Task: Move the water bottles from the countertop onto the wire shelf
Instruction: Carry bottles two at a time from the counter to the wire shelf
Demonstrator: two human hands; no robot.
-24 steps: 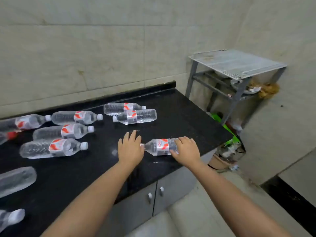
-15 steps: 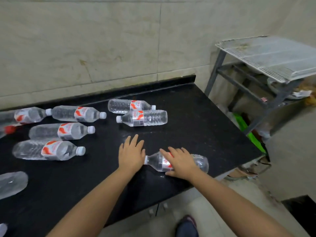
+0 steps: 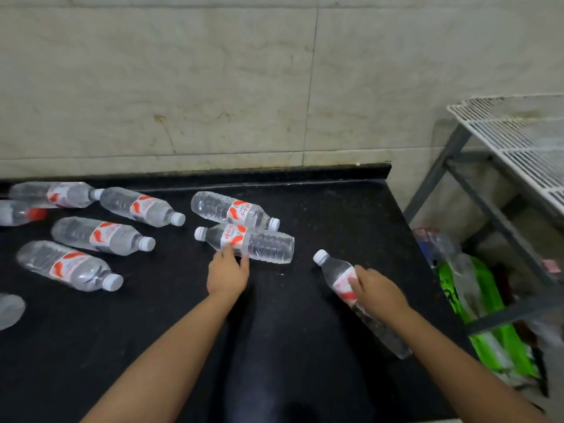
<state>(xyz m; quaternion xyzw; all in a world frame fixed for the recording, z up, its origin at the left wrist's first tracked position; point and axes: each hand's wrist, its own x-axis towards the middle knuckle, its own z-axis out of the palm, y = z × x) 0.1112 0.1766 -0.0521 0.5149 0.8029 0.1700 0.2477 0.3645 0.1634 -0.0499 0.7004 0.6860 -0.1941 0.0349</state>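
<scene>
Your two forearms are bare up to where the picture cuts them off, with no sleeve showing. Your left hand [image 3: 228,275] and right hand [image 3: 377,290] are bare too, fingers slim, nails short. Below them your legs show dark and blurred.

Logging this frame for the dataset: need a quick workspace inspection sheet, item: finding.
Surface: black countertop, glossy.
Job's things: held bottle gripped by right hand; near bottle under left fingers; other bottles lying on their sides at left; wire shelf bare where visible.
Clutter: green bag below the shelf.
Grippers: right hand curled round held bottle; left hand touching near bottle, grip unclear.
Cables: nothing seen.
Surroundings: tiled wall behind.
</scene>
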